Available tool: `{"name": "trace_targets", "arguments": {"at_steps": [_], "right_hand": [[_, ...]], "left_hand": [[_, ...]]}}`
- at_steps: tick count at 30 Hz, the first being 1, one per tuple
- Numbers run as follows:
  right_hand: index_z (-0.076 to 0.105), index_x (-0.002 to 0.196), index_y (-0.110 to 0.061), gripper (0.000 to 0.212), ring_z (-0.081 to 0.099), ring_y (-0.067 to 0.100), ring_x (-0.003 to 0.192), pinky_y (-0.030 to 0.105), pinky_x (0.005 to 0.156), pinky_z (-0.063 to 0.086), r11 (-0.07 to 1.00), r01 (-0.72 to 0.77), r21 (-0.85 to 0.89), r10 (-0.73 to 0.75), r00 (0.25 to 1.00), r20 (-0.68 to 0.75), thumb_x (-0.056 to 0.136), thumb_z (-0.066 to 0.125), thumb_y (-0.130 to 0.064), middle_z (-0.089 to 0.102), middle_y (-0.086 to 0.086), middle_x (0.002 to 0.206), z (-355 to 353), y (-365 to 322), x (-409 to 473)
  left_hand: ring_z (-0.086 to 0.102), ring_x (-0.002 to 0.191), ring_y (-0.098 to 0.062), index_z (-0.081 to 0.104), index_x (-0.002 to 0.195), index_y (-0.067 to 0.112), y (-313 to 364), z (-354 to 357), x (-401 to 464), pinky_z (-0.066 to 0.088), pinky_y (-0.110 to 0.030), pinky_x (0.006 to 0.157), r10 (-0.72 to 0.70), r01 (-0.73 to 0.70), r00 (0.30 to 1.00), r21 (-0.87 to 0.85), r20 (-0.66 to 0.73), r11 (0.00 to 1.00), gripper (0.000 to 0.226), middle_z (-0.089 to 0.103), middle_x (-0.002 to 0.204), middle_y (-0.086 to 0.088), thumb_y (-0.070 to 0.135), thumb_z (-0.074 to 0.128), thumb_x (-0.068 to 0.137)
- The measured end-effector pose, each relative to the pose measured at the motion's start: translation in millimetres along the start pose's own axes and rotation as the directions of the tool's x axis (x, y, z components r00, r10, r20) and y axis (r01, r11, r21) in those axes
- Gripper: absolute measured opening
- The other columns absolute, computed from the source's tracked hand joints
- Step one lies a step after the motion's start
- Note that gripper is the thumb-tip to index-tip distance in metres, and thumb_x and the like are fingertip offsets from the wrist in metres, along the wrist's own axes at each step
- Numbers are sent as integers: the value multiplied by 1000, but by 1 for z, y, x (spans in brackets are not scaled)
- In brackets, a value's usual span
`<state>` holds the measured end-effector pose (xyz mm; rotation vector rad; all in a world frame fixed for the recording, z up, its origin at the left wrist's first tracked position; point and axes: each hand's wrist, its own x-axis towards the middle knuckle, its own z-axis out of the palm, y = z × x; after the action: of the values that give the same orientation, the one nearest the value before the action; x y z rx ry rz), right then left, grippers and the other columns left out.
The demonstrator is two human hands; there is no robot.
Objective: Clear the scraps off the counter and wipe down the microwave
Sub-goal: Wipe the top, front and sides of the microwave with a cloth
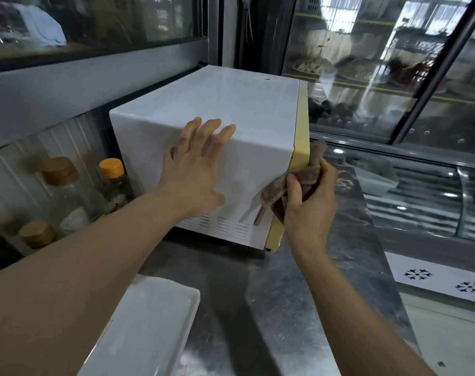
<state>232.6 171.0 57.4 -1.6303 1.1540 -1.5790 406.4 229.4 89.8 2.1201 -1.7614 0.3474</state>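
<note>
Both hands: left hand (195, 169) flat on microwave (217, 109); right hand (309, 196) grips cloth (296, 180).

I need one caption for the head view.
Left hand steadies the white microwave; right hand wipes its front edge with a brown cloth.

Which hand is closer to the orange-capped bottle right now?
Left. The left hand lies flat on the microwave's white side, just right of the orange-capped bottle. The right hand grips the rag at the microwave's front edge, farther away.
</note>
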Motion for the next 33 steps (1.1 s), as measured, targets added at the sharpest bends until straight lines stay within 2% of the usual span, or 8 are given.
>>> {"name": "trace_targets", "arguments": {"at_steps": [6, 10, 13, 16, 21, 27, 31, 33], "right_hand": [[44, 110, -9, 22, 50, 18, 98, 40, 88, 45, 999, 27, -35, -26, 999, 23, 91, 53, -17, 51, 8, 106, 14, 48, -17], [39, 101, -12, 14, 46, 25, 100, 47, 92, 43, 994, -46, -103, 67, 976, 209, 93, 50, -9, 42, 10, 107, 12, 86, -46], [37, 94, -15, 15, 42, 14, 89, 36, 85, 44, 982, 12, -190, 36, 969, 246, 93, 51, -8, 40, 5, 101, 8, 92, -49], [38, 94, -13, 17, 39, 0, 76, 12, 68, 37, 976, 66, -205, -21, 977, 213, 91, 54, -8, 40, -4, 93, 0, 76, -32], [32, 92, -17, 21, 37, 7, 79, 5, 67, 33, 962, 219, -165, -207, 975, 82, 92, 53, -13, 39, 3, 97, 1, 23, 9], [31, 99, -16, 21, 36, 9, 93, 8, 80, 34, 978, 193, -86, -187, 980, 66, 92, 51, -12, 33, 2, 105, 13, 36, -1], [33, 98, -10, 19, 41, 22, 95, 30, 83, 43, 989, 107, -100, -90, 982, 165, 92, 51, -8, 35, 12, 106, 16, 82, -31], [34, 99, -6, 19, 42, 25, 92, 25, 80, 43, 991, 60, -118, -33, 974, 224, 91, 51, -4, 36, 15, 106, 16, 105, -46]], "left_hand": [[-7, 141, -20, -5, 139, 41, 0, 7, 1, 27, -61, 105, 0, 0, 999, -1, -50, 1000, 116, 0, 149, 12, 32, 78, 57], [-4, 141, -22, -2, 138, 41, 1, 10, 1, 29, -61, 103, 6, -4, 996, 15, -89, 1000, 115, 2, 147, 11, 31, 78, 56], [-4, 141, -22, -2, 138, 40, 2, 9, 0, 29, -60, 103, -2, 4, 997, 23, -83, 1000, 115, 2, 148, 10, 30, 77, 56], [-7, 142, -21, -3, 141, 38, 4, 5, -1, 26, -62, 105, -18, 19, 999, 16, -48, 1000, 114, 0, 149, 10, 30, 76, 58], [-11, 142, -21, -4, 142, 37, 7, 2, -1, 21, -60, 109, -38, 38, 999, 12, -14, 999, 113, -4, 148, 12, 29, 75, 61], [-7, 142, -24, -1, 140, 38, 6, 8, 0, 19, -63, 108, -13, 14, 998, 6, -58, 1000, 112, 0, 147, 10, 31, 77, 60], [-4, 142, -26, 3, 140, 35, 6, 14, 1, 21, -64, 106, -13, 14, 993, 6, -116, 1000, 110, 4, 148, 5, 31, 75, 57], [-3, 142, -26, 6, 142, 33, 7, 17, 1, 21, -65, 106, -19, 19, 991, 0, -133, 1000, 109, 7, 150, 2, 30, 74, 57]]}}
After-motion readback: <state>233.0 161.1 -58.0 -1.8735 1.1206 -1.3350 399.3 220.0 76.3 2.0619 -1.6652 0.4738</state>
